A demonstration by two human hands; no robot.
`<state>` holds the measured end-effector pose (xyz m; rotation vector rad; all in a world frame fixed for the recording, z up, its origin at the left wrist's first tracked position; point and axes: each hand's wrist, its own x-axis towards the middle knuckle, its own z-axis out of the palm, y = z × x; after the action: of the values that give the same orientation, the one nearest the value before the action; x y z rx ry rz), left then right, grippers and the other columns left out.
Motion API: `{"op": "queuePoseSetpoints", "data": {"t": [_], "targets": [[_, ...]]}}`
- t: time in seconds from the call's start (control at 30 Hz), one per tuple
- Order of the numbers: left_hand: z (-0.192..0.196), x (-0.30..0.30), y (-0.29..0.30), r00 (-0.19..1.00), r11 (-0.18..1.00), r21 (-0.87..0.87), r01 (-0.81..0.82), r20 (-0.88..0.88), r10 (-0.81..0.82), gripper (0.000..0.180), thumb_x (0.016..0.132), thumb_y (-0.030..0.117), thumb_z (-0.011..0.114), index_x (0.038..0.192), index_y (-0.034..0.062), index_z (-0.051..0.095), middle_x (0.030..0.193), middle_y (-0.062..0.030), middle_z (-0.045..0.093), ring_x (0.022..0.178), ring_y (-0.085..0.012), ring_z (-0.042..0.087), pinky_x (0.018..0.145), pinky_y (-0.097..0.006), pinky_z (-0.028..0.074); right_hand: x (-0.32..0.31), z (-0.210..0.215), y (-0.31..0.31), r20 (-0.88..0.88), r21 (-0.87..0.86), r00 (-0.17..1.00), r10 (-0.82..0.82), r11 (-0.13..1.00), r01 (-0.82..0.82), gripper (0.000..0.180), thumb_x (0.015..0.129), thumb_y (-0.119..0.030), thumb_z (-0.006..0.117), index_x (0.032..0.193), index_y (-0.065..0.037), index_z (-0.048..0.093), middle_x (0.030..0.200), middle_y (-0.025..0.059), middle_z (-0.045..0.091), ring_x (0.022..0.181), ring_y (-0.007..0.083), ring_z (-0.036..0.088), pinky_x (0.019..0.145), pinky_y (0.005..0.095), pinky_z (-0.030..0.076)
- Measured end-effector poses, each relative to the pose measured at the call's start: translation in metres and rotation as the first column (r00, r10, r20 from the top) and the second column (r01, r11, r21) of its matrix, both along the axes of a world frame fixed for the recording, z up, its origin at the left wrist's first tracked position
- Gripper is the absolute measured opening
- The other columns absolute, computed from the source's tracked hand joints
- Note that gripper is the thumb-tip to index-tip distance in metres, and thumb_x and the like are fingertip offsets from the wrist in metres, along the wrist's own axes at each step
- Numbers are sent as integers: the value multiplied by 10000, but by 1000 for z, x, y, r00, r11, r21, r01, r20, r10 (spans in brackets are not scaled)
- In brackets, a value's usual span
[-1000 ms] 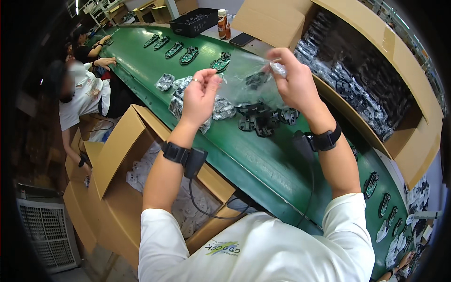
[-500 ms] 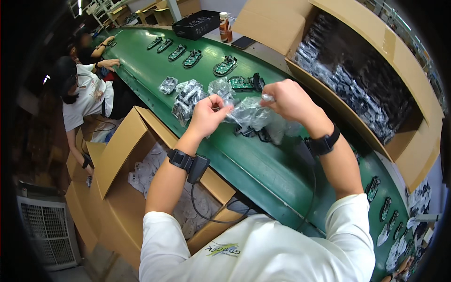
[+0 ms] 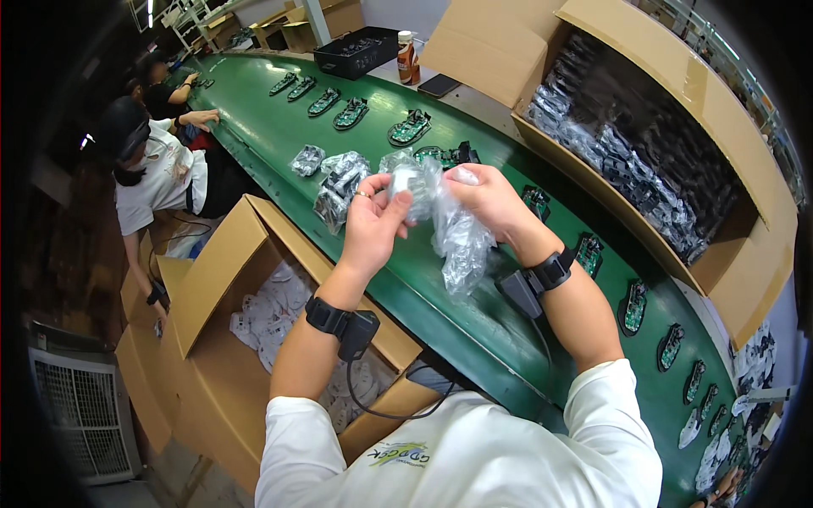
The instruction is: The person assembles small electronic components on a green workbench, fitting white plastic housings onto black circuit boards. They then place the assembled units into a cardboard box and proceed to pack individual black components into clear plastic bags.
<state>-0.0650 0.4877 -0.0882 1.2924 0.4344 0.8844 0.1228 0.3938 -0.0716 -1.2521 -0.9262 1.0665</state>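
Left hand (image 3: 371,227): While its fingers curl nearly closed, thumb and fingertips pinch the clear plastic wrap (image 3: 464,245).
Right hand (image 3: 489,199): closed, gripping bunched plastic.
Clear plastic wrap: between both hands, above the green table (image 3: 415,292); one piece or more, cannot tell.
Circuit-board units (image 3: 351,113): six behind and left, more rightward.
Bottle (image 3: 407,59): one.
Phone (image 3: 439,85): one.
Black tray (image 3: 356,52): one.
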Motion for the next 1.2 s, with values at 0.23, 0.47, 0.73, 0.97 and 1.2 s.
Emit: {"op": "queuePoseSetpoints", "data": {"t": [0.23, 0.47, 0.73, 0.97, 1.2], "targets": [[-20, -14, 9, 994, 973, 220, -72, -67, 89, 187, 962, 52, 662, 1130, -28, 676, 1011, -64, 720, 879, -91, 644, 741, -227, 521, -4, 0, -11, -352, 6, 935, -36, 999, 41, 222, 927, -51, 628, 1139, 13, 625, 904, 41, 658, 721, 130, 640, 646, 305, 539], [-27, 5, -1, 870, 500, 865, -34, -221, 440, 326, 843, 104, 755, 1151, 19, 688, 1045, -117, 695, 882, -206, 677, 789, -296, 541, 8, -24, -13, -67, 70, 986, -153, 985, 158, 229, 940, -202, 679, 1011, 15, 690, 890, 98, 711, 710, 196, 669, 658, 347, 542], [-32, -23, 33, 738, 482, 870, -101, -259, 623, 203, 886, 210, 717, 994, 40, 733, 945, -139, 718, 776, -301, 703, 706, -404, 557, 19, 27, -29, 874, -1, 476, -93, 981, 194, 546, 842, -470, 754, 676, 31, 618, 599, 210, 583, 579, 351, 598, 623, 450, 499], [-36, -13, 18, 541, 505, 831, 231, -541, 644, 371, 821, 351, 800, 1075, 86, 749, 920, -114, 701, 846, -307, 691, 748, -436, 545, 0, -10, 52, 893, 184, 424, -148, 982, -44, 427, 846, -295, 728, 1187, -45, 666, 1104, 222, 700, 1071, 394, 663, 946, 448, 529], [-42, -29, 27, 887, 898, 436, 65, -438, 149, 236, 873, 129, 736, 1089, 35, 751, 825, -72, 715, 684, -126, 644, 634, -309, 517, 4, -5, 45, 854, 160, 505, -128, 987, -20, 193, 832, -215, 745, 974, -86, 754, 946, 196, 729, 915, 371, 710, 809, 430, 564]]}}
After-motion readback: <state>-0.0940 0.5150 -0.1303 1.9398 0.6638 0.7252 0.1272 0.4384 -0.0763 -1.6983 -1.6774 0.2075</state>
